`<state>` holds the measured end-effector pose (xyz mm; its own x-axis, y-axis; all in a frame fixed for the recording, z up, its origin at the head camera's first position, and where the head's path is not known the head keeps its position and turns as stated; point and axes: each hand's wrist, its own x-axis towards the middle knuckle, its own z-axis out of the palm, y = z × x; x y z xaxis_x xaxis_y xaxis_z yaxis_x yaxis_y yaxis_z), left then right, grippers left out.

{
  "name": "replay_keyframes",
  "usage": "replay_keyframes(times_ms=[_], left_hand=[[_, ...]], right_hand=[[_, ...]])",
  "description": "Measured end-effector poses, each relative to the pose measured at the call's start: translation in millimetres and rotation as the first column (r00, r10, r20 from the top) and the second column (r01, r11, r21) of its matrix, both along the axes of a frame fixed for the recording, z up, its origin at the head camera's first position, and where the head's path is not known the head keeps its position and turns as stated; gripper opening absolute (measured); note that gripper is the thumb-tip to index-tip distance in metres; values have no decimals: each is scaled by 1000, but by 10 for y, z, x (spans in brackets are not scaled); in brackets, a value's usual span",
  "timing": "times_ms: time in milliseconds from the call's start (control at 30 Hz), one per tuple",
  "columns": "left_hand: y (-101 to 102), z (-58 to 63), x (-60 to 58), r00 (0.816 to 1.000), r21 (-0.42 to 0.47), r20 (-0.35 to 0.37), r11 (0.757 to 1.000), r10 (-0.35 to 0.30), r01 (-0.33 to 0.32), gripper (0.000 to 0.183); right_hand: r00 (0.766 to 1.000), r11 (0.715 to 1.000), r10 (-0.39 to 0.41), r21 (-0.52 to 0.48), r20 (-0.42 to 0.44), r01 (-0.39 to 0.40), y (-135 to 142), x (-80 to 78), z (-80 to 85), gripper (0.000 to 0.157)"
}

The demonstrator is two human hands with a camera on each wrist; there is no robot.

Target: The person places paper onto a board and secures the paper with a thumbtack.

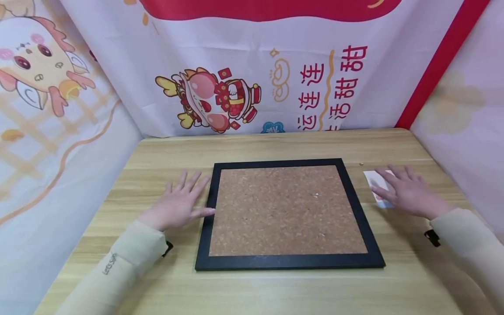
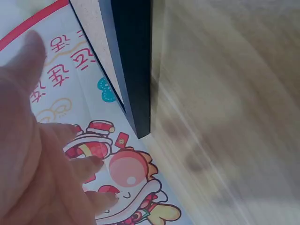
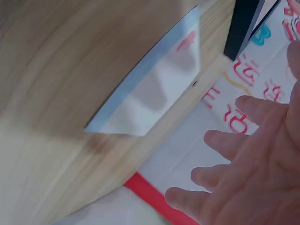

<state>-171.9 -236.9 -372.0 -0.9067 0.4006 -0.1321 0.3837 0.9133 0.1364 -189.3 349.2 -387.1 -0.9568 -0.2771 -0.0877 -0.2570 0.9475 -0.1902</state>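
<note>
A cork board [image 1: 283,214] in a black frame [image 1: 291,262] lies flat in the middle of the wooden table. My left hand [image 1: 177,205] is at the frame's left side, fingers spread, its thumb overlapping the frame's edge in the head view. On the right, my right hand [image 1: 409,192] hovers with spread fingers over a small white card [image 1: 372,178]. The right wrist view shows the card [image 3: 150,93] with a blue border and a pink mark, and the hand's shadow on it. Neither hand holds anything.
Near the card's far corner lies a tiny object [image 1: 361,164] on the table [image 1: 252,291]. Small pale marks show on the cork. A printed cloth [image 1: 236,52] hangs behind the table's back edge, with more cloth at both sides.
</note>
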Motion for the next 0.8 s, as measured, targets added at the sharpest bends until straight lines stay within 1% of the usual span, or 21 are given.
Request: replay_keyframes(times_ms=[67, 167, 233, 300, 367, 433, 467, 567, 600, 667, 733, 800], left_hand=[[-9, 11, 25, 999, 23, 41, 1000, 10, -11, 95], [-2, 21, 50, 994, 70, 112, 997, 16, -24, 93], [28, 25, 63, 984, 123, 178, 991, 24, -47, 90], [68, 12, 68, 973, 163, 230, 985, 26, -65, 88], [100, -23, 60, 960, 205, 278, 975, 31, -90, 86], [116, -78, 48, 954, 249, 299, 963, 26, -105, 76], [120, -104, 43, 954, 265, 300, 959, 20, -103, 70], [127, -168, 26, 957, 289, 291, 952, 15, -103, 51], [132, -177, 25, 959, 295, 282, 950, 13, -99, 45], [152, -179, 23, 964, 289, 266, 952, 19, -98, 43], [190, -173, 18, 962, 284, 270, 952, 36, -115, 43], [234, -159, 15, 959, 279, 281, 952, 41, -123, 45]], right_hand=[[1000, 1000, -1, -11, -16, 1, 61, -35, 0, 74], [1000, 1000, -18, -14, -7, 18, 157, -81, 2, 68], [999, 999, -48, -14, 25, 49, 230, -106, 14, 64], [995, 997, -78, -11, 63, 79, 301, -134, 20, 50], [990, 994, -110, 8, 93, 109, 356, -169, 24, 44], [983, 991, -134, 27, 124, 132, 388, -204, 28, 46], [982, 990, -138, 35, 132, 134, 389, -221, 31, 48], [973, 988, -154, 52, 170, 148, 360, -272, 44, 63], [971, 988, -155, 52, 180, 148, 342, -285, 48, 66], [961, 985, -173, 39, 217, 169, 301, -317, 49, 72], [942, 978, -206, 26, 266, 207, 276, -354, 39, 75], [934, 976, -213, 19, 288, 217, 269, -387, 35, 79]])
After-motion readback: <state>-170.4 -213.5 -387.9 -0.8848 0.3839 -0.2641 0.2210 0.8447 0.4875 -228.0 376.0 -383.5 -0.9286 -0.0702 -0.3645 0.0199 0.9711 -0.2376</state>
